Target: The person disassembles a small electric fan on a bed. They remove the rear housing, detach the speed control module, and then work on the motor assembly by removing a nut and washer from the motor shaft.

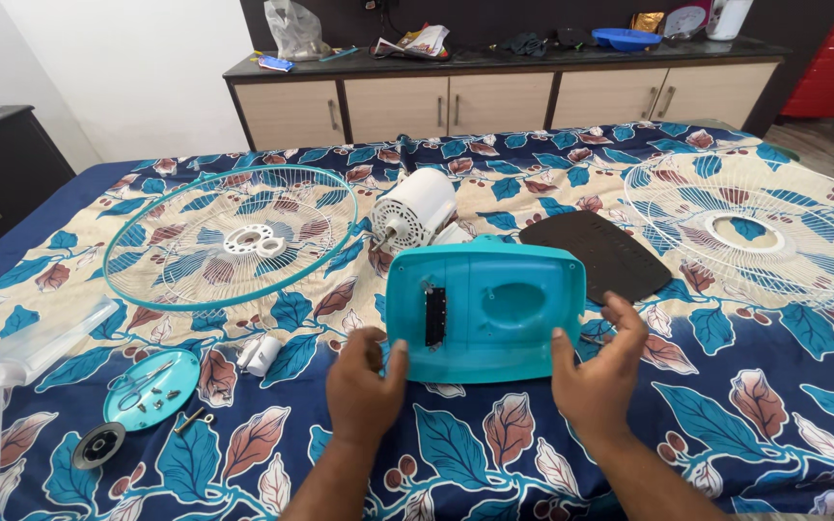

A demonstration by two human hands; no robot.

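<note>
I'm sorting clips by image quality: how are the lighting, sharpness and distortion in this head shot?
Head view: soft, even indoor light, with only faint shadows under the left hand and right hand; the teal fan base is sharp and glare-free; the white grille washes out against the pale bedspread; the clear plastic blade at the left edge looks soft; wide-angle stretching shows toward the corners.

A teal plastic fan base (485, 309) lies underside-up on the leaf-patterned bedsheet (494, 434).
</note>
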